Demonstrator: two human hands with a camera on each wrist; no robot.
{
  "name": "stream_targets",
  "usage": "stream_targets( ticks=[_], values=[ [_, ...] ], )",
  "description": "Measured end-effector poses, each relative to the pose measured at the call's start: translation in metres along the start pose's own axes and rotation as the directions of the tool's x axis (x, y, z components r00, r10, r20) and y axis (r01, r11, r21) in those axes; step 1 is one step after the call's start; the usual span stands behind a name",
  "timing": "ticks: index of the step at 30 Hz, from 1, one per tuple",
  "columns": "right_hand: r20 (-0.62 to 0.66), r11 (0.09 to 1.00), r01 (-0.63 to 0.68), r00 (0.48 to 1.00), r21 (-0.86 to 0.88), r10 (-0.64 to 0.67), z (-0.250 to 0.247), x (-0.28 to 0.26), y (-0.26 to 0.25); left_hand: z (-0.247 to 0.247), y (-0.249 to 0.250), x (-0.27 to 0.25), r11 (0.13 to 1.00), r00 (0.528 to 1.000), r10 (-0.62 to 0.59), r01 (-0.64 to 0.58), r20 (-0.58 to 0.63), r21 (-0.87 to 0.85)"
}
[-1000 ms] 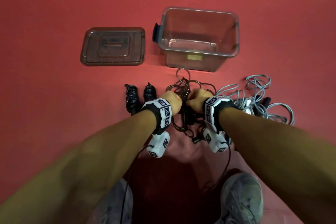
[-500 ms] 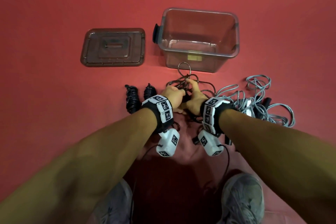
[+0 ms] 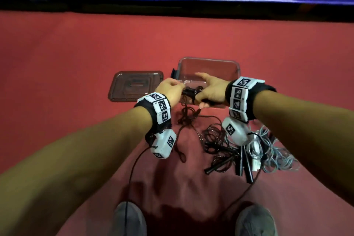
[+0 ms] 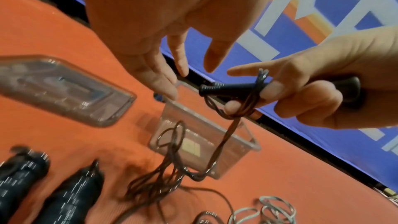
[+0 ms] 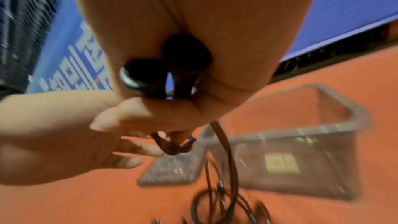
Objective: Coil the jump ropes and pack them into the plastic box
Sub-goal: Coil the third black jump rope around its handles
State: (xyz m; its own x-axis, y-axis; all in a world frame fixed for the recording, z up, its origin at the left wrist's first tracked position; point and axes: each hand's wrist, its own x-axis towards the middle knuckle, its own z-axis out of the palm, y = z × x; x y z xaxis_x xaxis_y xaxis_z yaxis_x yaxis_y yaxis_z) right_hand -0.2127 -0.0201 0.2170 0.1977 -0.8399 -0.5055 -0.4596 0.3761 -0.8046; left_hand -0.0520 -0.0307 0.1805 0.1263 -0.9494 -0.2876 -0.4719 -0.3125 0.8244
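One pale, unreadable label [image 4: 190,146] on box [image 4: 247,135]

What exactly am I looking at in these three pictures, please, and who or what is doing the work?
No machine here: a person works with two bare hands, wearing a camera on the head and one on each wrist. The white blocks with black patterns are bands strapped round the wrists.

The head view looks down past both arms at a red floor. The other two look along each hand at the fingers.

On the floor stand a clear plastic box, open, and its lid lying to the left of it. Nearer the feet lie a loose dark rope and a grey rope. The left wrist view also shows two ropes already coiled.

The right hand grips the two black handles of a jump rope, whose cord hangs down to the floor. The left hand is beside it with fingers relaxed, holding nothing that I can see.
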Motion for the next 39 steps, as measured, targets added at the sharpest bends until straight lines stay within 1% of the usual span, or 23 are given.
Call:
stream_targets(
  ticks=[3,6,8,11,13,16,17,20,22,23,26,27,30,32,34,36,39],
  values=[
    [-0.023,0.994,0.086,0.996,0.066,-0.085,-0.010,-0.029,-0.041,-0.024,0.049,-0.018,0.983,0.985,0.171,-0.169,0.030,-0.068],
    [-0.075,0.977,0.158,0.986,0.144,-0.149,-0.019,-0.056,-0.077,-0.043,0.087,-0.030,0.958,0.968,0.252,-0.248,0.009,-0.144],
    [-0.096,0.967,0.208,0.976,0.149,-0.195,-0.024,-0.074,-0.097,-0.055,0.108,-0.039,0.944,0.957,0.288,-0.281,0.018,-0.173],
    [-0.098,0.947,0.263,0.964,0.182,-0.249,-0.029,-0.098,-0.114,-0.067,0.128,-0.055,0.921,0.951,0.293,-0.252,0.102,-0.297],
    [-0.100,0.937,0.283,0.958,0.206,-0.268,-0.028,-0.108,-0.113,-0.070,0.127,-0.065,0.898,0.944,0.299,-0.228,0.141,-0.376],
    [-0.100,0.937,0.265,0.963,0.226,-0.249,-0.022,-0.107,-0.096,-0.066,0.110,-0.069,0.894,0.941,0.310,-0.240,0.137,-0.379],
    [-0.108,0.949,0.253,0.966,0.189,-0.236,-0.019,-0.105,-0.090,-0.064,0.106,-0.070,0.900,0.946,0.298,-0.234,0.125,-0.369],
    [-0.123,0.977,0.210,0.969,-0.040,-0.213,-0.012,-0.100,-0.080,-0.059,0.105,-0.066,0.927,0.970,0.240,-0.214,0.047,-0.309],
    [-0.169,0.974,0.208,0.961,-0.091,-0.221,-0.013,-0.099,-0.078,-0.056,0.107,-0.065,0.939,0.977,0.213,-0.195,0.033,-0.284],
    [-0.183,0.968,0.217,0.954,-0.123,-0.237,-0.015,-0.098,-0.078,-0.055,0.107,-0.065,0.943,0.979,0.199,-0.181,0.038,-0.279],
    [-0.203,0.921,0.203,0.938,-0.333,-0.281,-0.015,-0.096,-0.077,-0.053,0.105,-0.059,0.952,0.989,0.142,-0.126,0.037,-0.280],
    [-0.199,0.908,0.197,0.938,-0.369,-0.284,-0.013,-0.096,-0.077,-0.052,0.106,-0.059,0.954,0.992,0.119,-0.102,0.041,-0.281],
    [-0.168,0.923,0.160,0.958,-0.351,-0.231,-0.011,-0.093,-0.076,-0.052,0.110,-0.060,0.952,0.995,0.062,-0.035,0.078,-0.304],
    [-0.176,0.949,0.119,0.969,-0.292,-0.176,-0.014,-0.096,-0.078,-0.054,0.112,-0.062,0.935,0.990,0.085,-0.039,0.115,-0.353],
    [-0.211,0.971,0.107,0.965,-0.215,-0.153,-0.020,-0.096,-0.077,-0.058,0.113,-0.063,0.924,0.976,0.166,-0.103,0.143,-0.369],
    [-0.238,0.983,0.112,0.960,-0.145,-0.145,-0.024,-0.094,-0.076,-0.062,0.112,-0.065,0.922,0.952,0.253,-0.184,0.171,-0.339],
    [-0.214,0.993,0.105,0.970,-0.057,-0.114,-0.027,-0.094,-0.072,-0.063,0.108,-0.064,0.932,0.928,0.302,-0.240,0.218,-0.273]
  ],
)
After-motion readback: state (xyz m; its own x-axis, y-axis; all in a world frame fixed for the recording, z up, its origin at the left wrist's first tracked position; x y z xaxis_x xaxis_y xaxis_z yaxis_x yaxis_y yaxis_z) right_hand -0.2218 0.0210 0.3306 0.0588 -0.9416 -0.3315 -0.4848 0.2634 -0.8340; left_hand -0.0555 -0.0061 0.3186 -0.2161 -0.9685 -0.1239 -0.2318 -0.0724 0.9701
